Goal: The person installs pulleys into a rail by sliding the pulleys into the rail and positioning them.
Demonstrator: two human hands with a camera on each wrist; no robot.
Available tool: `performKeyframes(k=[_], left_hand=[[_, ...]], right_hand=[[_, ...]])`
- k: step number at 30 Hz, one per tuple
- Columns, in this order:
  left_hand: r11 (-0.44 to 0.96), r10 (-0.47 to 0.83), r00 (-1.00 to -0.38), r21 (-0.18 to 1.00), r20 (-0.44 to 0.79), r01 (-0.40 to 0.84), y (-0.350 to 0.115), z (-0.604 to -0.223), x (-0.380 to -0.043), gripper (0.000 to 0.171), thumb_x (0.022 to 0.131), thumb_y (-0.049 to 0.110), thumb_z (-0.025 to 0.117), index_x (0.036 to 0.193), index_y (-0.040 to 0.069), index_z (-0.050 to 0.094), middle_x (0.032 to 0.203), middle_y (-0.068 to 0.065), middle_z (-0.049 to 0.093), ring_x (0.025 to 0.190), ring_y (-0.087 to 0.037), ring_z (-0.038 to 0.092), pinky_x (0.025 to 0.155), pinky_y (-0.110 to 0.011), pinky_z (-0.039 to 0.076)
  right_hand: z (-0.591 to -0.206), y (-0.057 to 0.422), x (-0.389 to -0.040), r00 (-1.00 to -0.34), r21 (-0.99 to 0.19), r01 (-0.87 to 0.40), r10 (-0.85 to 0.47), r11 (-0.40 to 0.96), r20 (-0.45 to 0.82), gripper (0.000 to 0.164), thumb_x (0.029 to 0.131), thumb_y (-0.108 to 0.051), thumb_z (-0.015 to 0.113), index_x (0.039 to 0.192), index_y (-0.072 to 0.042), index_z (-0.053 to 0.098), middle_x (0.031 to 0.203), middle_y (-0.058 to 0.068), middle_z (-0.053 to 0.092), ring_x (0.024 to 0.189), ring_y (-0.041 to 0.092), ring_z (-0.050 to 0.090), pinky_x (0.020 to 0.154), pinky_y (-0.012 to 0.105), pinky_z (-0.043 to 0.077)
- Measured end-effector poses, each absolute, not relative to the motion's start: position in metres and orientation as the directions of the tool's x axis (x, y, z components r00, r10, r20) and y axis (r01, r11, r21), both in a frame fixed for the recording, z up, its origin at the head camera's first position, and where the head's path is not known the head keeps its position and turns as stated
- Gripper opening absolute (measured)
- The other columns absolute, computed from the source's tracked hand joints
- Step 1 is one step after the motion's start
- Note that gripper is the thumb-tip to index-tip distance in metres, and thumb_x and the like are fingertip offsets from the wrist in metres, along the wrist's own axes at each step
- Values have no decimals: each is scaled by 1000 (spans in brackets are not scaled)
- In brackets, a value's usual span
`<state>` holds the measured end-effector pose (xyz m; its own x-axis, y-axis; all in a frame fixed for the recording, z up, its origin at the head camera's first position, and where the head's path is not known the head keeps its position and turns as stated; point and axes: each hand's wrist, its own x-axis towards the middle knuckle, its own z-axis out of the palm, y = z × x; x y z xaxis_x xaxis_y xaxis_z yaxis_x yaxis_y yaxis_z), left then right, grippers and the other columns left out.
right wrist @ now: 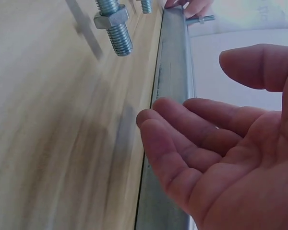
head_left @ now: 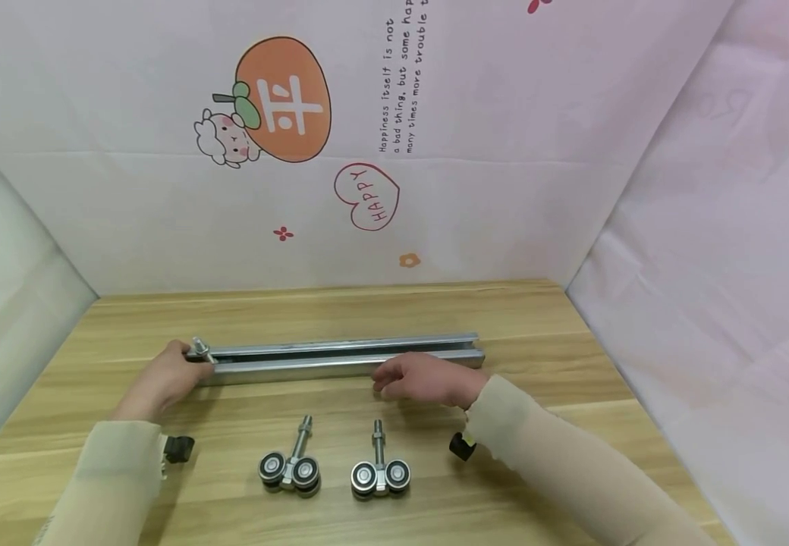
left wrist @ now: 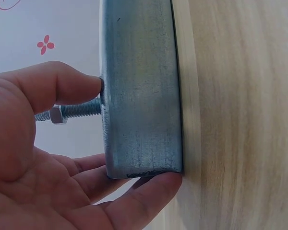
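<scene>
A steel C-channel rail (head_left: 312,369) lies lengthwise across the wooden table, its slot facing up. At its left end a threaded bolt with a nut (head_left: 201,349) stands up from the slot; what it joins inside is hidden. My left hand (head_left: 165,379) grips that end, thumb on the top edge (left wrist: 102,86) and fingers against the end and lower edge. Toward the rail's right end, my right hand (head_left: 432,377) hovers at the front side, its fingers (right wrist: 158,143) loosely bent and holding nothing. Two roller trolleys, one left (head_left: 306,471) and one right (head_left: 381,478), lie nearer me with bolts pointing away.
Behind the wooden table (head_left: 517,326) hangs a printed white cloth (head_left: 469,212). More white cloth closes off the left (head_left: 12,250) and right (head_left: 729,265) sides. Dark wrist-camera pieces (head_left: 179,449) sit at both cuffs.
</scene>
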<state>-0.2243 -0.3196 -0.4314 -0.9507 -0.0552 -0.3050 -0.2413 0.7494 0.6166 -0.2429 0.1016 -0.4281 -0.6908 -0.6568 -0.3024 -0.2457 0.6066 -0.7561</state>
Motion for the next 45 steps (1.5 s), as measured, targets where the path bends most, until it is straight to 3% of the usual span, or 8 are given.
performKeyframes(k=[4, 10, 18, 29, 35, 45], left_hand=[[744, -53, -952, 624, -302, -239, -320, -431, -224, 78, 98, 33, 58, 140, -21, 21, 135, -44, 36, 121, -57, 40, 97, -65, 36], [742, -50, -955, 629, -291, -231, -320, -432, -223, 76, 98, 33, 58, 138, -21, 24, 133, -44, 39, 118, -55, 44, 92, -62, 40], [744, -49, -952, 625, -301, -236, -321, -432, -223, 78, 98, 34, 57, 140, -22, 22, 134, -45, 37, 119, -56, 42, 93, -63, 40], [750, -43, -950, 618, -309, -235, -320, -431, -224, 80, 99, 35, 56, 141, -22, 20, 135, -45, 36, 120, -57, 41, 94, -64, 39], [741, -47, -946, 623, -321, -249, -319, -431, -224, 80, 99, 34, 55, 143, -21, 17, 136, -44, 35, 122, -57, 40, 95, -64, 38], [743, -49, -944, 620, -325, -252, -319, -431, -224, 79, 99, 33, 55, 142, -22, 18, 136, -44, 35, 121, -56, 40, 96, -64, 38]], right_hand=[[-431, 105, -240, -686, -791, -185, -653, 583, -321, 42, 99, -21, 61, 138, -5, 58, 121, -2, 68, 106, 12, 63, 92, 37, 49], [-436, 110, -236, -691, -854, -56, -638, 517, -341, 45, 96, -17, 64, 136, 1, 57, 120, 7, 68, 101, 25, 66, 84, 41, 55], [-441, 113, -228, -697, -890, 102, -606, 445, -383, 48, 94, -13, 66, 134, 9, 54, 121, 16, 64, 100, 30, 66, 85, 41, 55], [-450, 107, -220, -670, -867, 143, -598, 478, -440, 32, 92, -10, 66, 118, 8, 63, 94, 16, 71, 84, 33, 70, 73, 43, 58], [-453, 101, -217, -645, -867, 157, -616, 472, -452, 24, 93, -8, 65, 112, 5, 67, 91, 18, 71, 81, 35, 70, 69, 42, 59], [-452, 94, -212, -666, -845, 145, -580, 515, -468, 17, 93, -9, 64, 105, 1, 69, 87, 19, 69, 74, 33, 70, 64, 41, 59]])
